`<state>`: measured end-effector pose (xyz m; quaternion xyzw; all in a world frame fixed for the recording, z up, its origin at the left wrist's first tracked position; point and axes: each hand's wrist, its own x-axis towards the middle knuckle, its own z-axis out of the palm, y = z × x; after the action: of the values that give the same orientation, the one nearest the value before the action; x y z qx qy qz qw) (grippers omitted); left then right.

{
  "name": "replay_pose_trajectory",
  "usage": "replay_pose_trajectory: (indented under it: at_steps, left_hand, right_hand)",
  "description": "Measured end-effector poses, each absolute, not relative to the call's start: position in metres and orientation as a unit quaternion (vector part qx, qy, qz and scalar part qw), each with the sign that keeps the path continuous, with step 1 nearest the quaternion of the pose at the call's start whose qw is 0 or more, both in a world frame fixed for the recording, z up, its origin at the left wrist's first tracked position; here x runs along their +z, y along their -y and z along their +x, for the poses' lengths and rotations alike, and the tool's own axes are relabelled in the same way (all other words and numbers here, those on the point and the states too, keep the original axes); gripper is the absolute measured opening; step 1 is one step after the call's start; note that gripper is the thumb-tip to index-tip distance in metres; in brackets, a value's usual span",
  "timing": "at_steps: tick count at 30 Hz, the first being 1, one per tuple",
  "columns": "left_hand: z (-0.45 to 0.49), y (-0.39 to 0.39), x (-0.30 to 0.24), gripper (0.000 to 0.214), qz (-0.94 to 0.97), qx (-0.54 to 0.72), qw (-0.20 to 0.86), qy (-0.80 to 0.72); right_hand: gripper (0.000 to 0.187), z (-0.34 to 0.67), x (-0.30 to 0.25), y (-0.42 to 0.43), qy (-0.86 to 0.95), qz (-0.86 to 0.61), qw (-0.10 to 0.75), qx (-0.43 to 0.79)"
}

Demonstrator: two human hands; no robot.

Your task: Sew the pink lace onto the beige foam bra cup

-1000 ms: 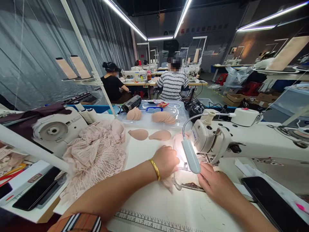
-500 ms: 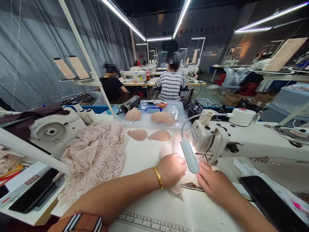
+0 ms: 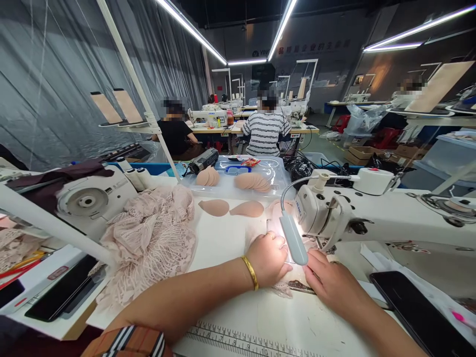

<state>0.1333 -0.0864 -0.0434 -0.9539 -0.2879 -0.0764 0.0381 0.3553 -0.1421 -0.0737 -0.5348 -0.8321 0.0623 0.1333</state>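
A white sewing machine [image 3: 316, 210] stands at the right, its needle area lit by a grey gooseneck lamp [image 3: 295, 239]. Just left of the needle area, my left hand [image 3: 268, 259] has its fingers curled on pale pink lace fabric [image 3: 275, 216]; a gold bracelet circles that wrist. My right hand [image 3: 323, 273] lies low on the machine bed with its fingers stretched toward the needle area. The lamp head covers part of the fabric between my hands and hides the right fingertips. A lace edge shows beneath my left hand.
A heap of pink lace [image 3: 152, 233] lies left of my arm. Two beige teardrop pads [image 3: 247, 208] lie beyond my hands, and stacked pads [image 3: 253, 182] rest on a plastic box lid. A black phone [image 3: 420, 312] is at the right. Co-workers sit ahead.
My left hand has shifted slightly, its thumb now showing toward the right. The lace tail below it has drawn up and bunched. My right hand stays nearly in place.
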Motion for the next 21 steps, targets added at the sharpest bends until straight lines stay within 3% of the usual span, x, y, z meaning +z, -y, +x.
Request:
replay_pose_trajectory:
  at_steps: [6,11,14,17,21]
  left_hand:
    - [0.141,0.09,-0.042,0.002,-0.945,-0.049,0.054,0.318]
    - [0.124,0.101,-0.022,0.004,-0.923,0.049,0.023,0.381]
    - [0.093,0.124,-0.002,0.016,-0.912,0.082,0.005,0.403]
    - [0.055,0.164,0.02,0.007,-0.903,0.114,-0.061,0.409]
    - [0.008,0.218,0.046,0.012,-0.893,0.05,-0.232,0.383]
  right_hand:
    - [0.023,0.354,-0.075,0.14,0.833,-0.527,0.161,0.049]
    - [0.026,0.344,-0.063,0.147,0.855,-0.475,0.207,0.002]
    - [0.029,0.326,-0.056,0.155,0.878,-0.422,0.224,-0.011]
    - [0.043,0.298,-0.056,0.158,0.894,-0.373,0.244,-0.045]
    - [0.032,0.257,-0.062,0.163,0.904,-0.314,0.284,-0.056]
